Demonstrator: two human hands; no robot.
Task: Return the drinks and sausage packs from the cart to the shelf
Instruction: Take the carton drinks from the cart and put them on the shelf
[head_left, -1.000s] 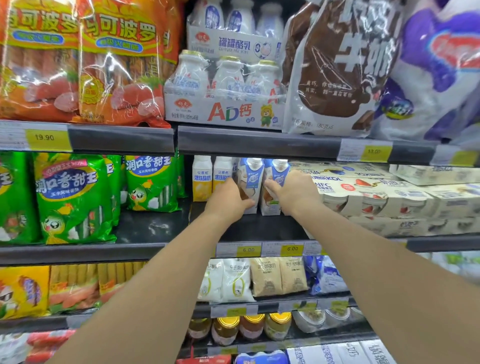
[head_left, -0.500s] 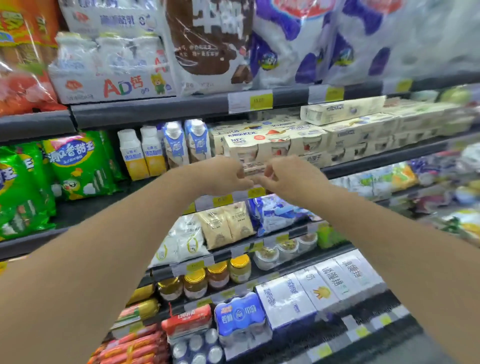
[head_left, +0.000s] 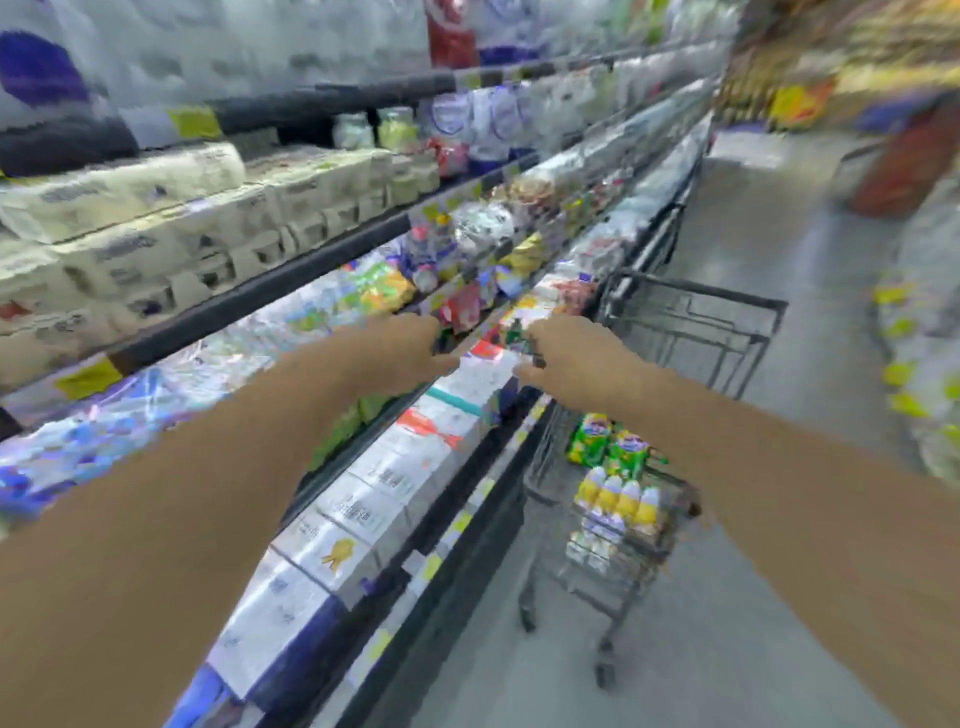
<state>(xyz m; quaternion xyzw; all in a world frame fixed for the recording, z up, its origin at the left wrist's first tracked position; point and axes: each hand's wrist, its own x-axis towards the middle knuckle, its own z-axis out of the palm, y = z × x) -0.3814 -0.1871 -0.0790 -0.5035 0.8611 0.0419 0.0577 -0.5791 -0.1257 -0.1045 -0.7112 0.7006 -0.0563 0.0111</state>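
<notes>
Drinks (head_left: 621, 501), a row of small yellow-and-white bottles, stand in the wire shopping cart (head_left: 691, 322) below the right hand (head_left: 571, 358) and a little to its right, nearer the person than that hand's fingertips reach. Just beyond the bottles, and still under the right forearm, lie the green sausage packs (head_left: 608, 444), two of them side by side as far as the blur allows, their long sides running away from the person toward the cart's far end. Under the bottles sits more pale packaging that I cannot make out. The cart's far half looks bare, its black frame standing well beyond both hands. The right hand is plainly the nearer one to the cart; the left hand (head_left: 405, 348) hangs level with it on its other side, over the white carton boxes (head_left: 415, 467) on the low shelf (head_left: 483, 488), with the cart lying across and down from it. Both hands are spread loosely with fingers extended and hold nothing, the two fingertips pointing roughly at each other with a gap between. My judgement is that the coming move is a drop of the right hand straight down and slightly back into the basket, the bottles being the closest and most upright thing to take, with the left following to help. The whole view is smeared by motion, so labels stay unreadable.
</notes>
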